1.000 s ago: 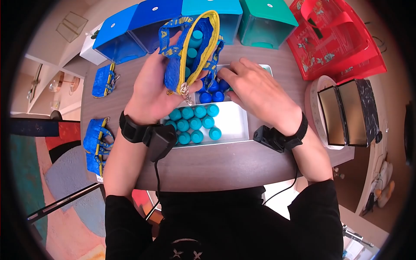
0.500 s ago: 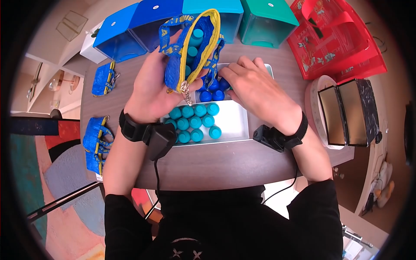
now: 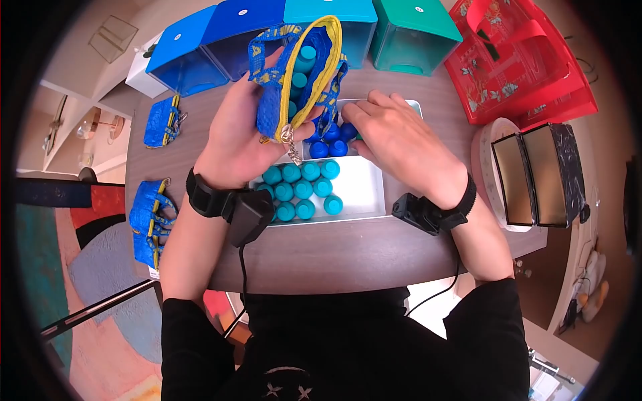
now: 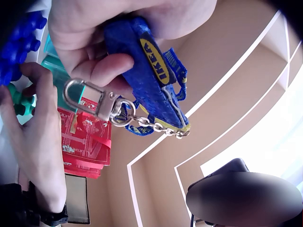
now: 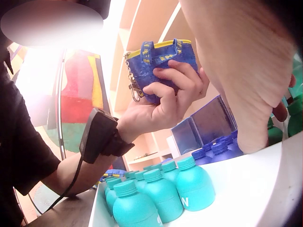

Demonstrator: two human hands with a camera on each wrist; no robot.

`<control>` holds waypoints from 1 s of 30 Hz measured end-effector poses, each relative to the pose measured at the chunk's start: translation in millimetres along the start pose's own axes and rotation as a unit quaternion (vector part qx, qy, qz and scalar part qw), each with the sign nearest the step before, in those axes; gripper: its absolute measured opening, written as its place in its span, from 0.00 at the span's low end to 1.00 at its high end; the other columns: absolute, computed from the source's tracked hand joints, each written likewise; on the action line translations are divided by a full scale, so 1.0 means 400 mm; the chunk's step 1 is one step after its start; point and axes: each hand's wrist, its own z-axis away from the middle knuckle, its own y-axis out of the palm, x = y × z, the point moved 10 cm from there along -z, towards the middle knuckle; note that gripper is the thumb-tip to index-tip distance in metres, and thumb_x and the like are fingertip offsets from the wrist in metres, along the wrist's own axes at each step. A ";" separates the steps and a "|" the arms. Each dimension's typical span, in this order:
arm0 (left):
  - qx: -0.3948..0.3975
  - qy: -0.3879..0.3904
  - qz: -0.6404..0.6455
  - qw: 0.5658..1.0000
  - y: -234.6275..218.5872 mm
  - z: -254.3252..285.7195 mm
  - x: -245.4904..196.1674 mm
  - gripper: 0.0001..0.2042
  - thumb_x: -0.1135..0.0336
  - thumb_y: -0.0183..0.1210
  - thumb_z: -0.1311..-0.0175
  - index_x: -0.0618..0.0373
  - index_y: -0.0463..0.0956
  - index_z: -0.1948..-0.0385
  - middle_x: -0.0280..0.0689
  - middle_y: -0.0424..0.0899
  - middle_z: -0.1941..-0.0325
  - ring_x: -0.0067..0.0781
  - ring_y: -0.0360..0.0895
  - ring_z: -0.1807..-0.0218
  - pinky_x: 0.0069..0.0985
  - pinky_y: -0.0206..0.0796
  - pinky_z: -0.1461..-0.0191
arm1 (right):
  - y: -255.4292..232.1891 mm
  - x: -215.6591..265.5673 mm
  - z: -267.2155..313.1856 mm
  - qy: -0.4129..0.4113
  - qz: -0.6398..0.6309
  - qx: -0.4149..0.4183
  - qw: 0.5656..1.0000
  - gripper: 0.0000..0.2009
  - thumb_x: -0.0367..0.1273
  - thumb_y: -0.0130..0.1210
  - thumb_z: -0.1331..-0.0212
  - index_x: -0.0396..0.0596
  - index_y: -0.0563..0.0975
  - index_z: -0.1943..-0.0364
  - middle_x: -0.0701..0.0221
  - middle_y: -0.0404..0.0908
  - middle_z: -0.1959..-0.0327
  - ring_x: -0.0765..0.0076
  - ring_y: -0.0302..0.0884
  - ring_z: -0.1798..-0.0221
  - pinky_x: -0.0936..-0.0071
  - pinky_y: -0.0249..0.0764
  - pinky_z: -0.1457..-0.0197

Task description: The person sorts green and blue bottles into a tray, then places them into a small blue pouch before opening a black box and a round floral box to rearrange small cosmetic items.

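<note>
My left hand (image 3: 241, 144) holds up a small blue pouch (image 3: 294, 73) with a yellow rim, its mouth open and teal bottles showing inside. A metal clasp (image 4: 94, 101) on a chain hangs from the pouch (image 4: 142, 61). Below it lies a white tray (image 3: 361, 194) with several teal bottles (image 3: 301, 190) at the near left and dark blue bottles (image 3: 329, 147) further back. My right hand (image 3: 394, 144) reaches into the tray's far end, fingers curled over a green bottle (image 4: 16, 101) beside the blue ones. The right wrist view shows the teal bottles (image 5: 161, 191) close up.
Blue, teal and green drawer boxes (image 3: 321, 20) line the table's back edge. A red bag (image 3: 521, 60) stands at the back right. Two black boxes (image 3: 538, 174) sit on a round white stand at the right. Two more blue pouches (image 3: 150, 220) lie at the left.
The right hand's fingers have shifted slightly at the tray's far end. The left hand keeps the pouch raised in much the same place.
</note>
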 end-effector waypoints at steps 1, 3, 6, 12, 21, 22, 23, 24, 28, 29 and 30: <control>0.074 -0.015 0.031 0.997 0.015 -0.004 0.002 0.21 0.52 0.44 0.23 0.50 0.70 0.36 0.44 0.80 0.42 0.44 0.79 0.49 0.33 0.75 0.62 | 0.005 -0.004 -0.002 0.011 0.002 0.015 1.000 0.19 0.26 0.62 0.48 0.38 0.77 0.50 0.61 0.81 0.57 0.57 0.74 0.51 0.63 0.69 0.44; 0.146 -0.030 0.063 0.987 0.060 0.007 0.010 0.21 0.52 0.44 0.23 0.50 0.70 0.36 0.44 0.80 0.42 0.44 0.79 0.49 0.34 0.76 0.61 | 0.016 -0.009 0.003 0.021 0.004 0.032 0.999 0.22 0.27 0.66 0.49 0.39 0.76 0.48 0.63 0.81 0.55 0.57 0.74 0.51 0.63 0.69 0.44; -0.003 0.005 0.000 1.000 0.008 0.002 0.000 0.21 0.52 0.44 0.23 0.50 0.70 0.36 0.44 0.80 0.43 0.43 0.79 0.50 0.31 0.74 0.63 | 0.008 -0.009 0.003 0.008 0.007 0.003 1.000 0.21 0.27 0.66 0.49 0.39 0.77 0.48 0.63 0.80 0.55 0.57 0.73 0.50 0.63 0.70 0.43; 0.008 0.002 0.002 1.000 0.007 -0.002 0.000 0.21 0.52 0.43 0.23 0.51 0.71 0.37 0.43 0.81 0.44 0.43 0.79 0.49 0.30 0.74 0.63 | 0.010 -0.010 0.005 0.016 0.023 0.017 0.999 0.21 0.28 0.65 0.47 0.39 0.77 0.48 0.65 0.79 0.55 0.58 0.72 0.49 0.62 0.70 0.44; 0.121 -0.003 0.045 0.992 0.048 0.004 0.007 0.24 0.51 0.43 0.22 0.62 0.67 0.36 0.45 0.83 0.45 0.42 0.81 0.49 0.29 0.75 0.51 | 0.027 -0.011 0.010 0.008 0.029 0.040 0.999 0.20 0.29 0.65 0.46 0.40 0.77 0.49 0.66 0.81 0.53 0.59 0.71 0.49 0.62 0.66 0.45; 0.070 0.001 0.018 0.997 0.034 0.004 0.007 0.23 0.51 0.44 0.23 0.57 0.69 0.37 0.44 0.82 0.44 0.42 0.80 0.48 0.31 0.76 0.54 | 0.030 -0.011 0.011 0.005 0.035 0.042 0.998 0.20 0.29 0.65 0.46 0.40 0.77 0.49 0.66 0.81 0.53 0.60 0.71 0.49 0.62 0.65 0.45; 0.020 0.006 -0.010 1.000 0.017 0.003 0.001 0.21 0.51 0.46 0.24 0.52 0.72 0.38 0.43 0.81 0.44 0.42 0.79 0.48 0.33 0.77 0.58 | 0.030 -0.012 0.008 0.002 0.042 0.043 0.998 0.19 0.29 0.64 0.46 0.40 0.77 0.49 0.66 0.81 0.53 0.60 0.71 0.49 0.62 0.65 0.45; 0.021 0.007 -0.011 1.000 0.009 0.000 -0.004 0.21 0.51 0.46 0.24 0.52 0.72 0.38 0.43 0.81 0.44 0.42 0.79 0.48 0.33 0.77 0.58 | 0.028 -0.012 0.006 0.001 0.043 0.042 0.998 0.19 0.29 0.64 0.46 0.40 0.77 0.49 0.66 0.81 0.53 0.60 0.71 0.49 0.62 0.65 0.45; 0.103 -0.034 0.048 0.993 0.027 -0.001 0.016 0.22 0.50 0.46 0.24 0.53 0.72 0.38 0.44 0.81 0.44 0.42 0.79 0.47 0.33 0.77 0.57 | 0.026 -0.015 0.012 0.016 0.020 0.049 0.998 0.20 0.29 0.63 0.45 0.40 0.76 0.47 0.65 0.81 0.54 0.60 0.71 0.49 0.62 0.65 0.45; 0.099 -0.031 0.052 0.993 0.028 0.001 0.012 0.22 0.50 0.46 0.24 0.53 0.72 0.38 0.44 0.81 0.44 0.42 0.79 0.47 0.33 0.77 0.56 | 0.025 -0.016 0.009 0.019 0.022 0.052 0.998 0.20 0.30 0.62 0.45 0.40 0.76 0.47 0.64 0.81 0.54 0.60 0.71 0.49 0.62 0.65 0.45; 0.100 -0.030 0.051 0.993 0.035 0.003 0.012 0.22 0.50 0.46 0.24 0.53 0.72 0.38 0.44 0.81 0.44 0.42 0.79 0.47 0.33 0.77 0.56 | 0.020 -0.015 0.006 0.018 0.022 0.050 0.998 0.20 0.30 0.62 0.45 0.40 0.76 0.47 0.64 0.81 0.54 0.60 0.71 0.49 0.62 0.65 0.45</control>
